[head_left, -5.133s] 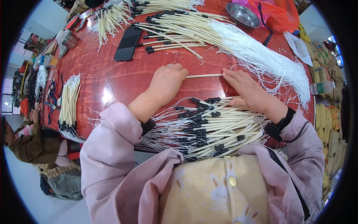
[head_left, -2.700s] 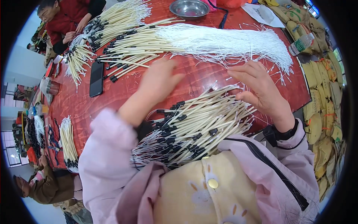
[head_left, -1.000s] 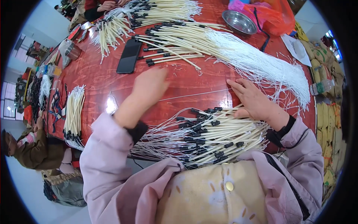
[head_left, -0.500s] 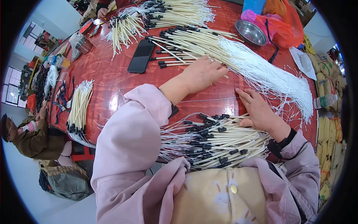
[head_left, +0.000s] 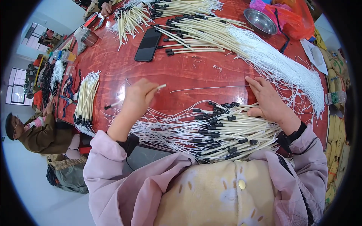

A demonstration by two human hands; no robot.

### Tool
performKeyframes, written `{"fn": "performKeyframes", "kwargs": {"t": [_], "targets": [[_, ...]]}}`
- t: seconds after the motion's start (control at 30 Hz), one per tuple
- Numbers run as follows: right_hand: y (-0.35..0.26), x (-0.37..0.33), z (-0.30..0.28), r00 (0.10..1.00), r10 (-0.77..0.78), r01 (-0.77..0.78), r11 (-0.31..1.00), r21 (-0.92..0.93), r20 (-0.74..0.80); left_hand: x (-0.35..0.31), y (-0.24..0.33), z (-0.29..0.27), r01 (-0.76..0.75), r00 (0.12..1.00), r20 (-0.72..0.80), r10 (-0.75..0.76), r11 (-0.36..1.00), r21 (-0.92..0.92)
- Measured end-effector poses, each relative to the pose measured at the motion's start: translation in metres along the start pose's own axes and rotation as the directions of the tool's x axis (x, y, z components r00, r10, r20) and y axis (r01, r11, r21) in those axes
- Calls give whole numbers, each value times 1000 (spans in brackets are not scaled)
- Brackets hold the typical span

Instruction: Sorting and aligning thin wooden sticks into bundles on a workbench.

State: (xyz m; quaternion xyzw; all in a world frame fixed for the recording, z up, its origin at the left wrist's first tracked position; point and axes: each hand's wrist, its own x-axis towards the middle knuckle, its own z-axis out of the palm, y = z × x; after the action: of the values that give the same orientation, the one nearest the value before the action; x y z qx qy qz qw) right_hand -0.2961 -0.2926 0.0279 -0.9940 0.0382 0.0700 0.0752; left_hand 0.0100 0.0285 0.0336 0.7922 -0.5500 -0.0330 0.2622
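My left hand (head_left: 138, 97) is closed around a cream stick (head_left: 161, 87), whose pale end pokes out past the fingers. A black-tipped end shows on the hand's other side. My right hand (head_left: 269, 100) rests near the table's right side, fingers stretched out and thumb apart. A single white cord (head_left: 211, 88) runs across the red table to its fingertips. Just below lies a pile of cream sticks (head_left: 241, 132) with black end pieces, white strings (head_left: 162, 126) trailing left from it. Beyond the hands is another bundle of black-ended sticks (head_left: 203, 34) with long white strings (head_left: 279, 62).
A black phone (head_left: 148, 45) lies beyond my left hand. Around the red table (head_left: 124, 71) are a smaller stick bundle (head_left: 87, 94), a metal bowl (head_left: 260, 21), plastic bags (head_left: 298, 19) and a plastic bottle (head_left: 335, 98). Another person (head_left: 41, 132) sits at the left; a co-worker's hand (head_left: 106, 8) shows at the far edge.
My left hand has moved from the far stick bundle toward the left and nearer me, carrying a stick. My right hand has stayed at almost the same spot by the cord.
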Motion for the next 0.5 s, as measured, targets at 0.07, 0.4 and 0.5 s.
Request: {"fn": "performKeyframes", "kwargs": {"t": [0.07, 0.4, 0.5], "targets": [[-1, 0, 0, 1000, 6, -6, 1000, -3, -11, -17, -2, 5, 74, 996, 57, -73, 997, -19], [-8, 3, -2, 1000, 16, -15, 999, -36, 19, -26, 4, 20, 121, 992, 33, -119, 991, -55], [-11, 5, -6, 998, 41, -39, 998, -47, 41, -26, 6, 21, 133, 991, 26, -132, 990, -53]]}}
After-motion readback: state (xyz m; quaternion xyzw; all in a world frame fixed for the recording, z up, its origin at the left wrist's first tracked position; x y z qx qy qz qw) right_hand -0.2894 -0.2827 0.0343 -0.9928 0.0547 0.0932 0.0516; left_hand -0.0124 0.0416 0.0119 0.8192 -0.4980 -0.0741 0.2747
